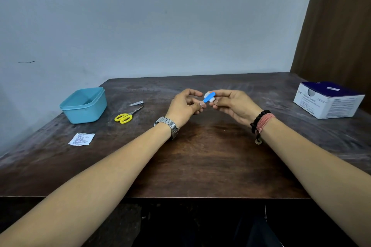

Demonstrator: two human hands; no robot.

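Note:
Both hands meet above the middle of the dark wooden table (pixel 200 166). My left hand (pixel 183 107), with a metal watch on its wrist, pinches the lower end of a small blue stick-like tool (pixel 208 97) between thumb and fingers. My right hand (pixel 233 104), wearing bead and cord bracelets, holds a small white pad (pixel 211 98) wrapped around the blue tool's middle. The tool is tilted, its upper end pointing right. Fingers hide part of the pad.
A light blue plastic tub (pixel 84 105) stands at the left. Nail clippers (pixel 137 103) and yellow-handled scissors (pixel 127 116) lie beside it. A torn white sachet (pixel 82 139) lies near the left edge. A white and blue box of swabs (pixel 329 99) sits far right.

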